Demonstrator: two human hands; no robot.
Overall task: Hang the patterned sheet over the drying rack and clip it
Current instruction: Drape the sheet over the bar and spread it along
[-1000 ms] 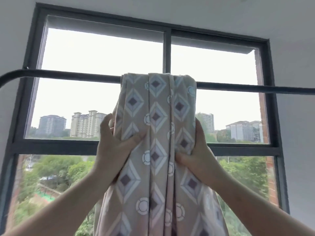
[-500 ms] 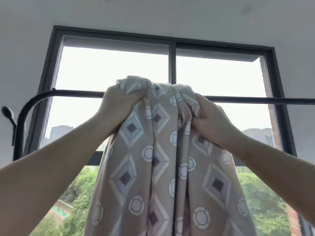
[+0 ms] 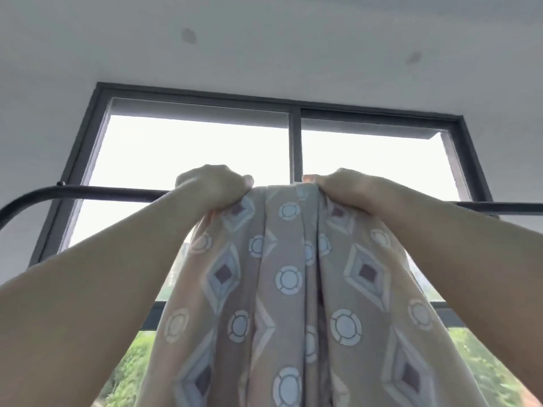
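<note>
So the sheet [image 3: 288, 277], the beige one with diamonds and circles, is bunched into long folds and hangs down from bar height on the rack bar [image 3: 117, 192], in the middle of the view. The left hand [image 3: 211, 186] has a fistful of the top of the bunch on one side and the right hand [image 3: 349, 189] has a fistful on the other, fingers curled tight into the cloth. Compared to half a second back, the hands have moved a bit further apart, so the top edge between them looks flatter than the crumpled lump it was. I can't really tell if the cloth goes all the way over the bar, since the hands cover that bit. The bar curves down at its left end. Behind it is the dark-framed window [image 3: 295, 148], bright sky up top and green trees low down. The view's tipped up more now too, so way more grey ceiling [image 3: 264, 48] shows.
</note>
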